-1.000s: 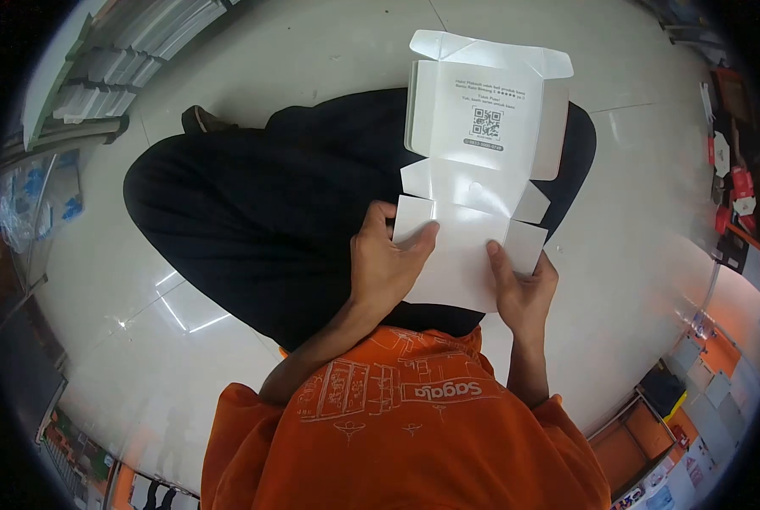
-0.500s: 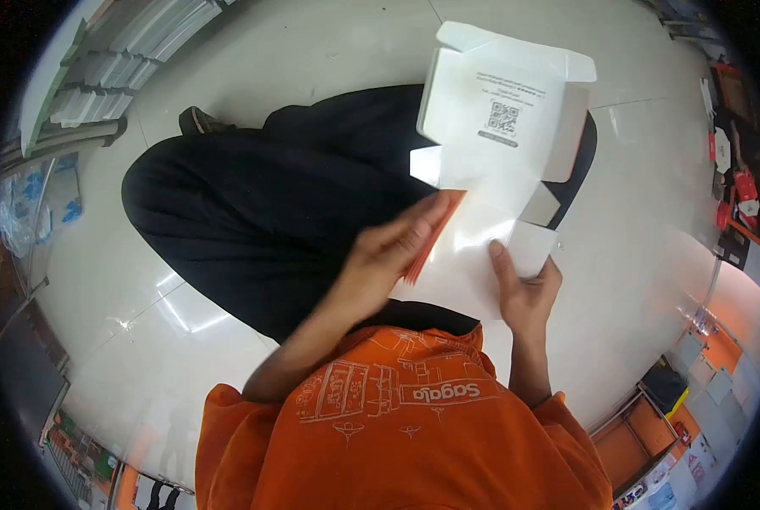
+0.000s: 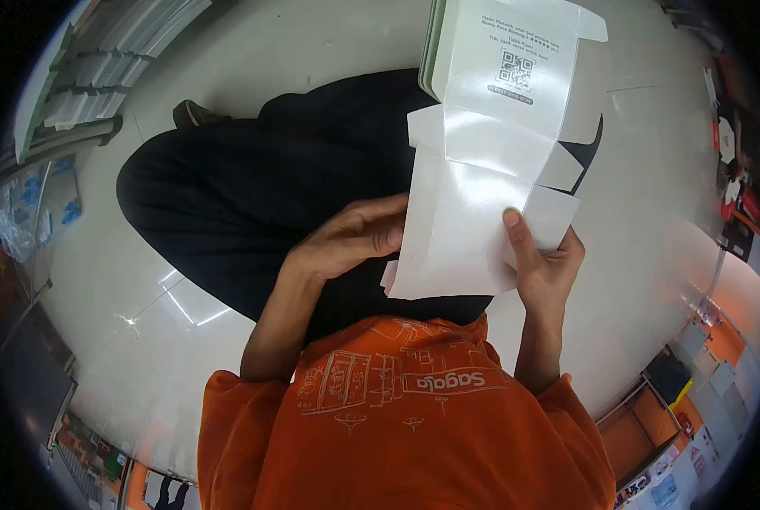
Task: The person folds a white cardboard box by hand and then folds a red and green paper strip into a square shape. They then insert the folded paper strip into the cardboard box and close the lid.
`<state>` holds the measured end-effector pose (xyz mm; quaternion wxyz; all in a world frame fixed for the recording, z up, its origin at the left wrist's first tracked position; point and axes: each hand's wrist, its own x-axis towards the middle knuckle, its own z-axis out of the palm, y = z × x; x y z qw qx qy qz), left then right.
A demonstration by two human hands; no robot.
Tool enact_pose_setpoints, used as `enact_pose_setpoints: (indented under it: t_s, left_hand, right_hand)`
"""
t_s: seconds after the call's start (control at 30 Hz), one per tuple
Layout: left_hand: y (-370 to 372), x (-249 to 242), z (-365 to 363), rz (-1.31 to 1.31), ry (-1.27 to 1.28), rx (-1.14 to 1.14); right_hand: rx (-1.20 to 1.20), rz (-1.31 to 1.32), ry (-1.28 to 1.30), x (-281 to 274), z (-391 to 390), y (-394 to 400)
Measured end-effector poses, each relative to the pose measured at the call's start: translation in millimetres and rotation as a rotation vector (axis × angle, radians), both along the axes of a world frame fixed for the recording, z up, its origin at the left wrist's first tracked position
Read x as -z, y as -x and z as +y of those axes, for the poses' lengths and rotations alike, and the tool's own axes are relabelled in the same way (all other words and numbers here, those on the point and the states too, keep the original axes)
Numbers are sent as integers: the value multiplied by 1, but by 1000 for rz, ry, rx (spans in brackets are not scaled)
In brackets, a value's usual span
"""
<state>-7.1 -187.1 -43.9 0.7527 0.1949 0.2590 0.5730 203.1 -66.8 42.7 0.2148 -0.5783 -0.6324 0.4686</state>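
Observation:
A white unfolded cardboard box blank, with flaps, fold lines and a printed QR code on its upper panel, lies across both hands above my lap. Several layers show at its upper left edge. My right hand grips its right side, thumb on top of the white face and fingers underneath. At the left edge, my left hand has its thumb beside the cardboard, and its fingertips are hidden behind the sheet.
My crossed legs in black trousers rest on the shiny tiled floor. Stacked white sheets stand at upper left, above a clear plastic bag. An orange-sided box is at lower right.
The cardboard's left side has unfolded flat, so its orange face no longer shows. The blank has shifted upward in view, and my left hand has moved left and down.

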Motion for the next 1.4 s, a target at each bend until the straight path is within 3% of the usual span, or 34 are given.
enact_pose_setpoints:
  t_s: [0.1,0.3,0.43,0.5,0.53,0.6,0.63,0.67,0.73,1.07,1.2,1.3,1.4]
  left_hand:
    - [-7,-6,4,-14,35,3]
    - [-15,-28,18,323,265,9]
    - [-18,-13,16,319,241,13]
    - [-15,-7,11,49,286,-52]
    - [-13,-8,10,51,282,-50]
    - [-13,-16,5,143,324,-140]
    - [-20,-24,7,253,120,-264]
    - [-20,-24,6,257,113,-261]
    - [-22,-18,2,440,292,-230]
    - [-32,-4,-4,-26,351,-480]
    - [-31,1,-2,42,206,-462]
    - [-24,-14,5,-216,406,-364]
    - [-24,-28,12,-244,354,-267]
  right_hand:
    - [-29,-36,-61,5,-4,0]
    - [-59,-27,-72,9,-9,5]
    - [-48,-39,-78,13,-7,2]
    - [-5,-50,-60,13,-1,1]
    - [38,-60,-43,13,2,1]
    - [53,-65,-55,13,6,2]
    - [65,-70,-62,12,8,2]
    - [70,-66,-68,12,10,4]
    - [117,-86,-7,10,11,8]
    - [138,40,37,16,9,11]
    - [129,2,-11,16,8,11]
    - [100,35,0,15,6,11]
    - [48,92,14,14,2,9]
